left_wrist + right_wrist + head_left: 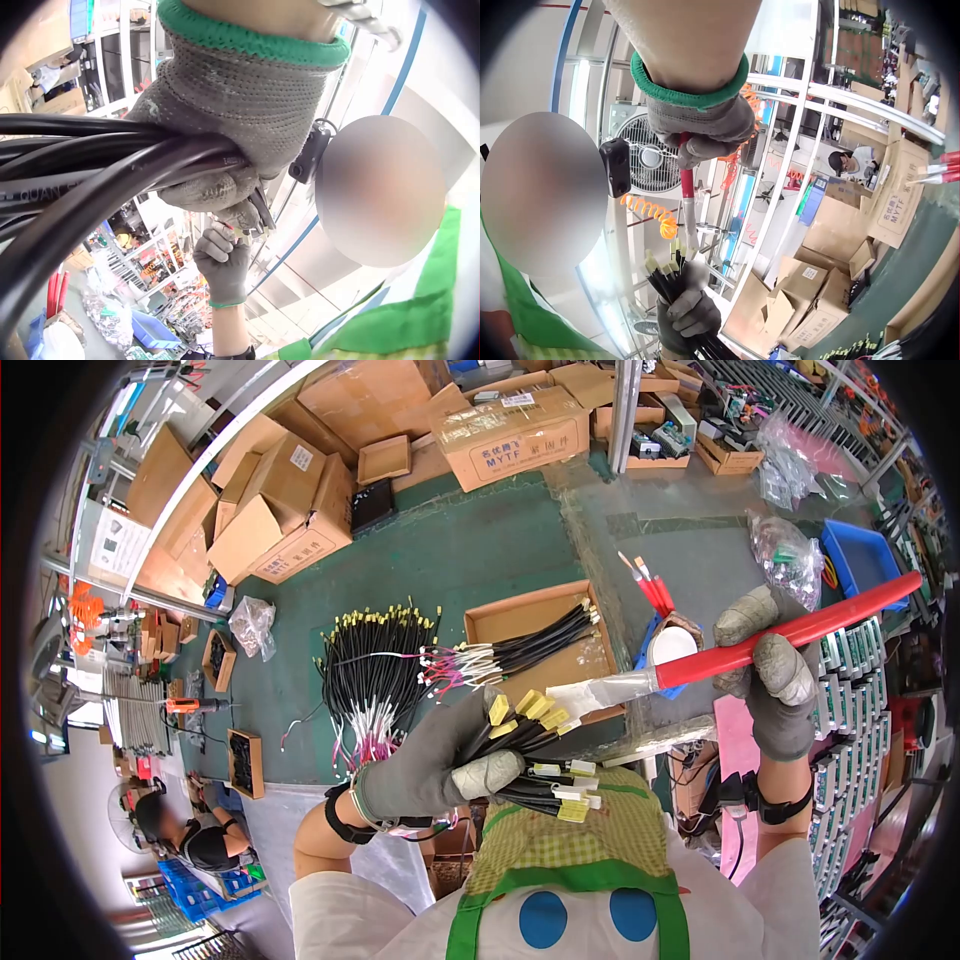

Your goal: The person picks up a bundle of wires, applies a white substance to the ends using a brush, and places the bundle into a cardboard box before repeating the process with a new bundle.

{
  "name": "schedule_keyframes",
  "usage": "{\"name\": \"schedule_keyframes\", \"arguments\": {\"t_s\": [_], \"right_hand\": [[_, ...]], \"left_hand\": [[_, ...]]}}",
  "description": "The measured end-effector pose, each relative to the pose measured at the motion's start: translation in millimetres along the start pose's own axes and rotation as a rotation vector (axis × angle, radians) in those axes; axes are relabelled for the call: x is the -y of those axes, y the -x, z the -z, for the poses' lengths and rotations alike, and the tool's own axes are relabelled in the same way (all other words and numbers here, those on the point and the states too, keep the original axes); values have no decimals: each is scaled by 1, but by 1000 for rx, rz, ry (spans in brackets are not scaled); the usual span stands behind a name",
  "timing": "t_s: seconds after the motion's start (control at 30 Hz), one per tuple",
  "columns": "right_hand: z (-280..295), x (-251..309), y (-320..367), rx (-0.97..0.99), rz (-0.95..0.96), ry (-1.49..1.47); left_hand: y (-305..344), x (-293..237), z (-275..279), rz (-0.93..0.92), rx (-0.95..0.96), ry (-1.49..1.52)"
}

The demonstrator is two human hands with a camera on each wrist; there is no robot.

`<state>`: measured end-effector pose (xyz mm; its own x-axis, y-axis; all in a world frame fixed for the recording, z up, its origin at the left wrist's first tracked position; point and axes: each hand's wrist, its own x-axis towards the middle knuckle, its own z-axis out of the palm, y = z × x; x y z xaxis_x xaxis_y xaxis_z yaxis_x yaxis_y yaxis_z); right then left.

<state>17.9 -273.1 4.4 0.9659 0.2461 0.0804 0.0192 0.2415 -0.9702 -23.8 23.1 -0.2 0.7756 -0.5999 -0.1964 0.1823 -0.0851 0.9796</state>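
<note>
Gloved in grey, my left hand (430,750) grips a bundle of black cables (525,735) in front of my apron. Yellow and white tips at the cable ends point to the right in the head view. My right hand (785,680), also gloved, holds a brush by its long red handle (860,603). The brush's pale end (600,695) lies right at the yellow cable tips. In the left wrist view thick black cables (97,176) run out of the left fist. The right wrist view shows the brush (688,196) pointing down to the cable tips.
More black cables (375,660) lie fanned on the green bench. Others rest in a cardboard tray (500,603). A white-topped container (672,645) and red-handled brushes (655,588) stand by the right hand. Cardboard boxes (515,440) line the back; a blue bin (860,565) is at right.
</note>
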Motion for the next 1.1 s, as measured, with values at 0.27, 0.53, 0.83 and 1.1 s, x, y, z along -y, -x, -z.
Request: {"name": "schedule_keyframes", "arguments": {"t_s": [0.27,0.53,0.83,1.1], "right_hand": [[-1,-4,-3,34,87,6],[7,-2,2,52,51,32],[4,3,25,-207,192,-381],[-18,-11,57,-250,50,-349]], "left_hand": [[0,1,-2,-22,-12,-11],[0,0,-3,-13,-19,0],[4,5,4,-654,-151,-1026],[8,8,3,-1045,-211,-1431]]}}
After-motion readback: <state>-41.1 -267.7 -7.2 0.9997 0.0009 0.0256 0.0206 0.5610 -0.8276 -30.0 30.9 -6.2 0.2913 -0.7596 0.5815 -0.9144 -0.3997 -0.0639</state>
